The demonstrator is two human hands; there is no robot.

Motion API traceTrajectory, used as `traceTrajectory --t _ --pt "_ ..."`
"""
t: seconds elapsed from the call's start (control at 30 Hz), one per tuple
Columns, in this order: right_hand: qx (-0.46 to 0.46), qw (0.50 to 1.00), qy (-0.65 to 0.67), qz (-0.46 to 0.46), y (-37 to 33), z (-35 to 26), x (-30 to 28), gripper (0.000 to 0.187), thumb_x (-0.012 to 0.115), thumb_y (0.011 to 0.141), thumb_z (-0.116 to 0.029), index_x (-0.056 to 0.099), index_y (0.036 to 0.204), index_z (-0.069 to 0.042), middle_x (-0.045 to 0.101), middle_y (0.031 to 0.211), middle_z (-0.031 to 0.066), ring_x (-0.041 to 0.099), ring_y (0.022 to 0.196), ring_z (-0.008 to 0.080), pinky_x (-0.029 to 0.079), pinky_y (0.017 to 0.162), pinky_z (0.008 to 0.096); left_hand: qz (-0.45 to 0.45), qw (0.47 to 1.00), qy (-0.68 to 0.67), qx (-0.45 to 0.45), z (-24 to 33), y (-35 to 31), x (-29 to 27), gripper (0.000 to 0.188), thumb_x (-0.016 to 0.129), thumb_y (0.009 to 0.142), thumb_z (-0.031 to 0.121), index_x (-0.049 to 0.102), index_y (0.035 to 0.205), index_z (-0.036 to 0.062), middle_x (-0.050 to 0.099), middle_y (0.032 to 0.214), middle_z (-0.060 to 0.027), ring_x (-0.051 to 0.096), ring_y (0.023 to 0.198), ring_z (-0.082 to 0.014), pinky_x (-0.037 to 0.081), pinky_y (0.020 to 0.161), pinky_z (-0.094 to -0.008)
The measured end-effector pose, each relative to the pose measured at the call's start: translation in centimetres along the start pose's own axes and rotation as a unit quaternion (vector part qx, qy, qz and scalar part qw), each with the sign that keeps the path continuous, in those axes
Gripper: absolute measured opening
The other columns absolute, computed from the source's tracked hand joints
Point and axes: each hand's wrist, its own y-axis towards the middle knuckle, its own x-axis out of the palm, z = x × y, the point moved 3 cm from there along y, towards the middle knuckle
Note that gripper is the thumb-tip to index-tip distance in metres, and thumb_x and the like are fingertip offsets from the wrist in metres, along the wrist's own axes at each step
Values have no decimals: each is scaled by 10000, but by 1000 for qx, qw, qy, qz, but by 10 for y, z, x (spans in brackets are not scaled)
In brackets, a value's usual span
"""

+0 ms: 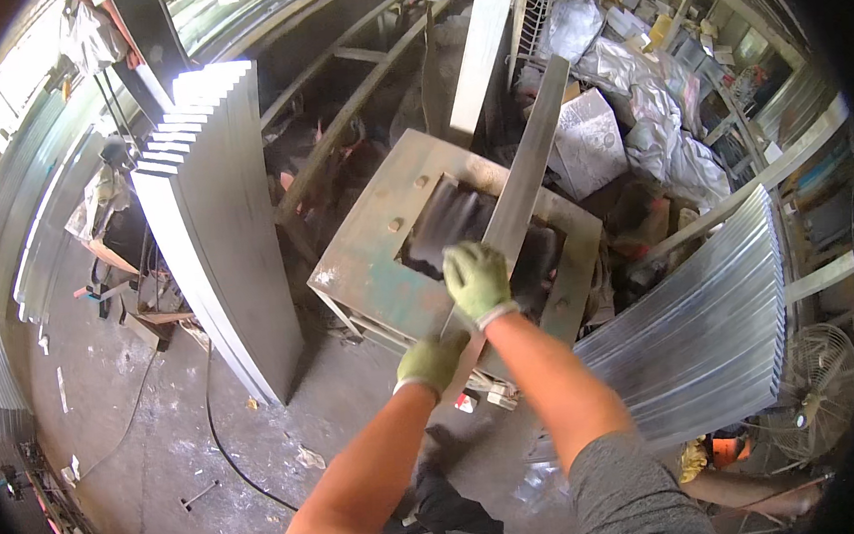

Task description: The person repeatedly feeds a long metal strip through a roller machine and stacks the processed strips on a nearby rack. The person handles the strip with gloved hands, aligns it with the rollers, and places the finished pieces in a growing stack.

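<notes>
A long flat metal bar (526, 159) lies slanted across the top of a worn box-shaped machine (366, 257). Its far end reaches past the machine's back edge. Dark, smooth, curved surfaces (453, 220) show in the openings of the machine top, under and beside the bar. My left hand (432, 362), in a green glove, is closed around the bar's near end at the front edge of the machine. Farther up the bar, my gloved right hand (477, 279) wraps over it with bent fingers. The undersides of both grips are hidden.
To the left stands a tall stack of pale metal panels (223, 223). Curved metal sheets (693, 326) lean on the right, near a standing fan (823, 391). A black hose (221, 434) crosses the floor. Behind the machine are a metal post (490, 41) and crumpled plastic sheeting (650, 99).
</notes>
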Motion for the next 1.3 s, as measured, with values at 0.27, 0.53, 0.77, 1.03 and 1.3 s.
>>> traceTrajectory --t 0.27,0.53,0.77,1.03,1.3 --pt "-16 992 -105 -72 16 13 12 231 667 998 -328 750 938 -122 768 982 114 705 976 389 529 917 555 -25 994 -96 -44 14 12 -30 537 474 1068 586 640 1480 284 696 1389 -256 678 1306 -466 537 1118 -510" --pt "-27 987 -105 -116 -56 -63 13 253 644 1003 -336 730 911 -117 740 966 110 695 986 348 471 1014 532 1 997 -65 -34 -30 -78 13 474 506 1103 533 690 1400 212 735 1283 -274 739 1145 -470 595 974 -534" --pt "-6 985 -131 -112 -14 -30 11 255 645 988 -325 744 865 -124 756 935 119 711 997 353 482 1016 540 37 996 20 80 -15 -23 -5 437 517 1118 415 676 1458 193 772 1202 -263 754 1107 -458 594 947 -526" --pt "-31 991 -100 -78 -26 -22 23 260 692 953 -344 741 873 -101 734 891 121 698 937 370 496 993 544 16 999 -42 -25 -37 -13 23 563 409 1125 621 657 1413 206 736 1272 -268 716 1149 -509 567 991 -589" --pt "0 992 95 -85 -102 -112 15 115 761 946 -258 767 970 -146 787 1005 47 740 997 302 542 920 492 44 976 -106 -185 -99 -145 62 791 543 1012 808 751 1161 59 779 1115 -297 715 1108 -534 547 956 -606"
